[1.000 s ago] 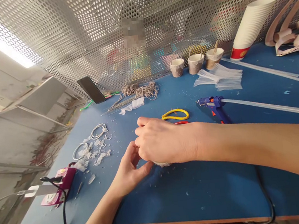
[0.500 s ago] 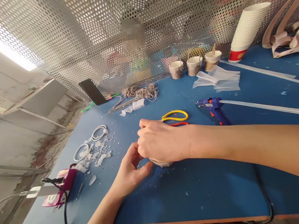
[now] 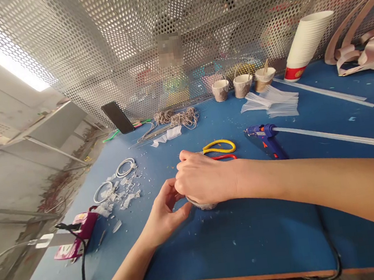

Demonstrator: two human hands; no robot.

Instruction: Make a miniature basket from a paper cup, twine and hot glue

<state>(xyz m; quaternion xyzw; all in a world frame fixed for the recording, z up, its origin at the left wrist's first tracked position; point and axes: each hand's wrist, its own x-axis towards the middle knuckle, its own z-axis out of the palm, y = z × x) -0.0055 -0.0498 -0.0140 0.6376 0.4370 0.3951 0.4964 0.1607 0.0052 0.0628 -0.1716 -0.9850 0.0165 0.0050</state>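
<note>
My right hand is closed in a fist-like grip over a small round grey-beige piece. Only the lower edge of this piece shows, and what lies inside the right fingers is hidden. From the left, my left hand curls its thumb and fingers against the same piece. Just beyond the right hand lie scissors with one yellow handle and one red handle, their blades mostly covered by the hand. A blue glue gun with a long clear glue stick lies farther right.
Three small decorated cups stand by the perforated metal screen, near stacked paper cups and white mesh strips. Bundled cord and a phone sit at back left. White rings, scraps and a purple box lie left.
The view has shifted slightly. Both hands stay at the small round piece, with the right fist turned or shifted only a little.
</note>
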